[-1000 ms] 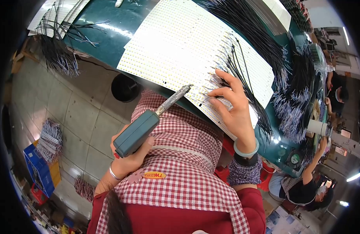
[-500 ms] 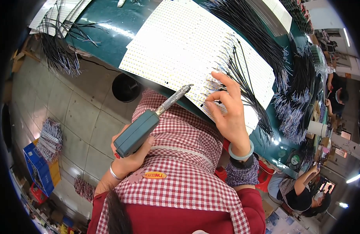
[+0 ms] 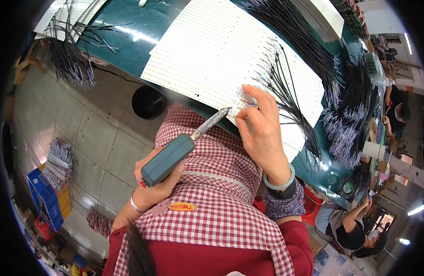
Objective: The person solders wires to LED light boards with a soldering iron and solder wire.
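My left hand (image 3: 159,177) is wrapped round the dark green handle of a soldering iron (image 3: 170,158). Its metal tip points up and right, close to the lower edge of a white LED board (image 3: 198,55) dotted with small yellow chips. Over that edge, my right hand (image 3: 262,126) has thumb and fingers curled in a pinch, the index finger reaching forward. A thin black wire comes out beside this hand; its end between the fingertips is mostly hidden. More black wires (image 3: 285,87) with bared coloured ends lie fanned across the board's right part.
Thick bundles of black wires (image 3: 354,115) cover the green table (image 3: 124,50) on the right. More boards (image 3: 67,20) and wires lie at the far left. Below the table edge stands a black bin (image 3: 148,102). Another person (image 3: 350,225) sits at the right.
The soldering iron has moved slightly right and down, its tip now nearer my right fingers. My right hand has shifted a little left, and its thumb and fingers have drawn closer together.
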Demonstrator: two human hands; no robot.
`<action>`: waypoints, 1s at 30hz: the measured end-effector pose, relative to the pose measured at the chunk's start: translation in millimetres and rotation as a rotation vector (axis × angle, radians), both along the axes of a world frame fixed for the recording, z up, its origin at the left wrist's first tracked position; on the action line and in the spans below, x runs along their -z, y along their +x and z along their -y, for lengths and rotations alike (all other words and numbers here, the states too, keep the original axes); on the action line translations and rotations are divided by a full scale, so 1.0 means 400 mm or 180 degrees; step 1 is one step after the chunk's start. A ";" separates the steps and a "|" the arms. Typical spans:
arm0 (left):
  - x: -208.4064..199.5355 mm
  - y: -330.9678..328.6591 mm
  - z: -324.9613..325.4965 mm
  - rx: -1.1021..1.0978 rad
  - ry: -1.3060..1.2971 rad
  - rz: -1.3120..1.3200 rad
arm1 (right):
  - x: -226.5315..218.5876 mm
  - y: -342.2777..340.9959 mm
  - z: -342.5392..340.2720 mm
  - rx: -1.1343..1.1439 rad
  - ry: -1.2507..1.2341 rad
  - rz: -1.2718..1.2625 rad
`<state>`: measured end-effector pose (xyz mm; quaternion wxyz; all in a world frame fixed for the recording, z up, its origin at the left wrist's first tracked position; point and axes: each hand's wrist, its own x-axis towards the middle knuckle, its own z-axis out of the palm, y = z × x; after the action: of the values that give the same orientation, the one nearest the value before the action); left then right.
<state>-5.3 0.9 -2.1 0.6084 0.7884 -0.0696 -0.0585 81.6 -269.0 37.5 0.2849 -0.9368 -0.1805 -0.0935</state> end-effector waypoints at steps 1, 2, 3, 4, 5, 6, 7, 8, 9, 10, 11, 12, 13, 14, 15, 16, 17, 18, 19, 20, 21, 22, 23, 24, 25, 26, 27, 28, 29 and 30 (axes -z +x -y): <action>0.000 0.005 0.000 0.0050 0.0036 0.0155 | -0.005 0.001 -0.003 0.0003 -0.0033 -0.0057; 0.000 0.013 0.001 0.0099 0.0074 0.0312 | -0.011 0.002 -0.005 0.0007 -0.0087 -0.0106; -0.002 0.018 0.001 0.0147 0.0112 0.0468 | -0.015 0.004 -0.008 0.0011 -0.0142 -0.0156; -0.007 0.019 0.000 0.0157 0.0203 0.0532 | -0.020 0.005 -0.011 0.0014 -0.0196 -0.0205; -0.014 0.019 -0.002 0.0167 0.0293 0.0596 | -0.023 0.007 -0.013 0.0012 -0.0240 -0.0238; -0.019 0.019 -0.002 0.0170 0.0413 0.0685 | -0.026 0.009 -0.016 0.0011 -0.0283 -0.0272; -0.023 0.020 -0.001 0.0168 0.0363 0.0614 | -0.028 0.011 -0.018 -0.0006 -0.0329 -0.0271; -0.027 0.020 -0.001 0.0155 0.0346 0.0570 | -0.030 0.012 -0.020 0.0037 -0.0397 -0.0301; -0.029 0.020 0.000 0.0142 0.0396 0.0556 | -0.032 0.012 -0.021 0.0061 -0.0464 -0.0295; -0.029 0.020 0.001 0.0134 0.0305 0.0533 | -0.032 0.013 -0.022 0.0085 -0.0524 -0.0284; -0.029 0.021 0.002 0.0125 0.0278 0.0541 | -0.033 0.014 -0.023 0.0085 -0.0539 -0.0286; -0.028 0.021 0.003 0.0110 0.0306 0.0567 | -0.033 0.015 -0.024 0.0087 -0.0548 -0.0282; -0.026 0.021 0.004 0.0109 0.0246 0.0587 | -0.033 0.015 -0.025 0.0096 -0.0554 -0.0286; -0.024 0.021 0.004 0.0104 0.0241 0.0624 | -0.033 0.015 -0.025 0.0084 -0.0576 -0.0283; -0.022 0.022 0.005 0.0101 0.0295 0.0720 | -0.033 0.015 -0.025 0.0082 -0.0596 -0.0288; -0.020 0.022 0.006 0.0101 0.0218 0.0662 | -0.033 0.015 -0.025 0.0080 -0.0612 -0.0282; -0.018 0.022 0.006 0.0102 0.0201 0.0664 | -0.033 0.015 -0.025 0.0082 -0.0623 -0.0291; -0.017 0.023 0.007 0.0106 0.0228 0.0687 | -0.033 0.015 -0.025 0.0083 -0.0631 -0.0287; -0.016 0.023 0.006 0.0107 0.0185 0.0648 | -0.033 0.014 -0.025 0.0078 -0.0631 -0.0265; -0.014 0.023 0.006 0.0110 0.0185 0.0631 | -0.033 0.014 -0.026 0.0085 -0.0632 -0.0276; -0.013 0.023 0.006 0.0109 0.0207 0.0648 | -0.032 0.014 -0.026 0.0086 -0.0626 -0.0269; -0.011 0.023 0.005 0.0130 0.0196 0.0653 | -0.031 0.015 -0.026 0.0087 -0.0616 -0.0258; -0.007 0.023 0.003 0.0147 0.0208 0.0695 | -0.031 0.014 -0.027 0.0090 -0.0616 -0.0257; -0.004 0.022 0.001 0.0162 0.0220 0.0736 | -0.030 0.015 -0.027 0.0092 -0.0613 -0.0252; -0.002 0.017 -0.002 0.0125 0.0211 0.0629 | -0.030 0.015 -0.027 0.0095 -0.0605 -0.0243; -0.002 0.009 -0.007 0.0090 0.0201 0.0520 | -0.029 0.015 -0.027 0.0089 -0.0619 -0.0244; -0.001 0.001 -0.013 0.0057 0.0192 0.0414 | -0.029 0.016 -0.027 0.0086 -0.0627 -0.0238; 0.000 -0.008 -0.018 -0.0042 0.0179 0.0225 | -0.029 0.016 -0.026 0.0093 -0.0634 -0.0242; 0.000 -0.016 -0.024 -0.0141 0.0166 0.0034 | -0.030 0.015 -0.026 0.0076 -0.0588 -0.0251; 0.003 -0.021 -0.025 -0.0209 0.0122 0.0133 | -0.030 0.015 -0.026 0.0065 -0.0538 -0.0269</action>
<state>-13.6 10.9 -3.3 0.5933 0.8028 -0.0553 -0.0233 87.4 -258.6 49.3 0.2112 -0.9624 -0.1659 -0.0412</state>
